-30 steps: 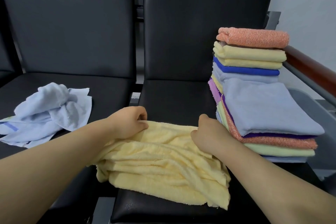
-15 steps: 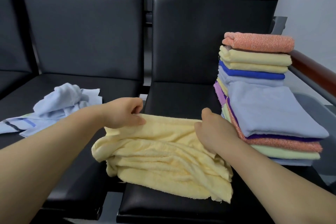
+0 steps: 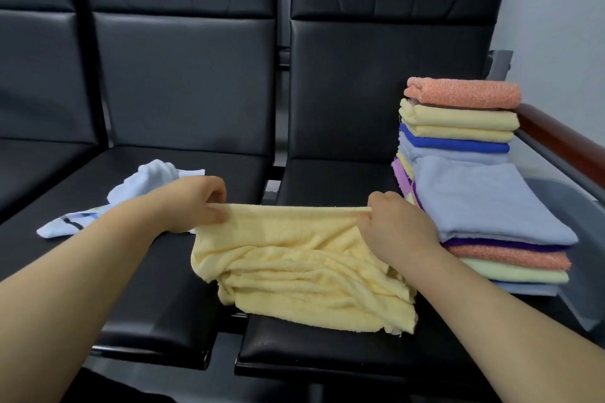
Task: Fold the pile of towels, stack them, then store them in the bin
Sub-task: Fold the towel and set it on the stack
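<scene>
Left hand and right hand each pinch a top corner of the yellow towel, stretching its upper edge taut between them; the remainder lies crumpled at the seat's front edge.

Head cam, wide-angle, sole view: looks fwd & down from my head, close over my left hand, right hand; black seats beyond.

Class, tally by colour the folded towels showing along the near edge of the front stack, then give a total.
Light blue towels: 2
Purple towel: 1
Orange towel: 1
Pale green towel: 1
Total: 5
</scene>
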Action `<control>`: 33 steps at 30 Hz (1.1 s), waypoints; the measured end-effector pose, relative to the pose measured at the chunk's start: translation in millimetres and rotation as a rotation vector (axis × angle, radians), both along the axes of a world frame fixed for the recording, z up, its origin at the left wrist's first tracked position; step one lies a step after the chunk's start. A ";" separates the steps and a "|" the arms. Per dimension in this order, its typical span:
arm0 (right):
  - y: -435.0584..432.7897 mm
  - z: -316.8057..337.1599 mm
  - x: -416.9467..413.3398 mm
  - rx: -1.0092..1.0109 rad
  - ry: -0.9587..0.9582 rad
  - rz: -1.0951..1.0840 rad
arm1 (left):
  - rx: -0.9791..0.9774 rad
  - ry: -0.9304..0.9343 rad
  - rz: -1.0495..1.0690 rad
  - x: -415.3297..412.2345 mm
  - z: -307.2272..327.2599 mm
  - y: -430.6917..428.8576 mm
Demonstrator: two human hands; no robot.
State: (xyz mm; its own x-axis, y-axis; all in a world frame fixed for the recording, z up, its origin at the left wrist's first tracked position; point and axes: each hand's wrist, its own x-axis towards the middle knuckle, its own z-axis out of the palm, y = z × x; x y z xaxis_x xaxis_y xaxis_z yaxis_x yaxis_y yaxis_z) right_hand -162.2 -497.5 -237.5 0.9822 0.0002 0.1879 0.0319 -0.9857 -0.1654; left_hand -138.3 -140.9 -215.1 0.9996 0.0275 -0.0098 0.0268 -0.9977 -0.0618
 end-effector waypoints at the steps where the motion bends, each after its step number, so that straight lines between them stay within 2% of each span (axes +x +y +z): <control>1: 0.0 1.0 -0.8 -0.013 -0.013 0.003 | 0.010 -0.011 0.002 -1.2 0.7 3.6; 5: -4.2 3.6 -3.4 -0.055 -0.027 0.031 | -0.050 0.021 0.044 -14.5 11.3 -1.9; 8: -7.7 8.6 -4.7 -0.044 -0.038 0.046 | -0.064 -0.032 0.120 -18.2 8.6 12.6; 11: -10.4 13.6 -7.2 -0.001 -0.031 0.040 | -0.082 0.016 0.188 -16.0 2.0 25.7; 17: -13.9 15.5 -9.0 0.114 0.004 0.045 | -0.576 0.028 0.182 -31.6 4.0 18.4; 21: -14.1 15.0 -7.8 0.095 0.005 0.023 | -0.666 0.000 0.176 -30.6 -1.3 20.1; 24: -12.5 15.8 -7.8 0.170 0.015 0.000 | -0.698 -0.010 0.220 -28.7 -4.3 21.7; 27: -7.9 18.2 -6.2 0.441 0.096 -0.065 | -0.746 -0.041 0.294 -24.1 -5.0 21.0; 30: 2.3 25.9 -1.8 0.983 0.235 -0.232 | -0.866 -0.113 0.377 -17.8 0.3 14.2; 31: 4.8 30.4 1.9 1.130 0.254 -0.269 | -0.929 -0.132 0.414 -13.6 2.9 12.2; 33: 7.9 41.9 14.9 1.311 0.276 -0.275 | -1.195 -0.155 0.507 -5.4 14.7 6.8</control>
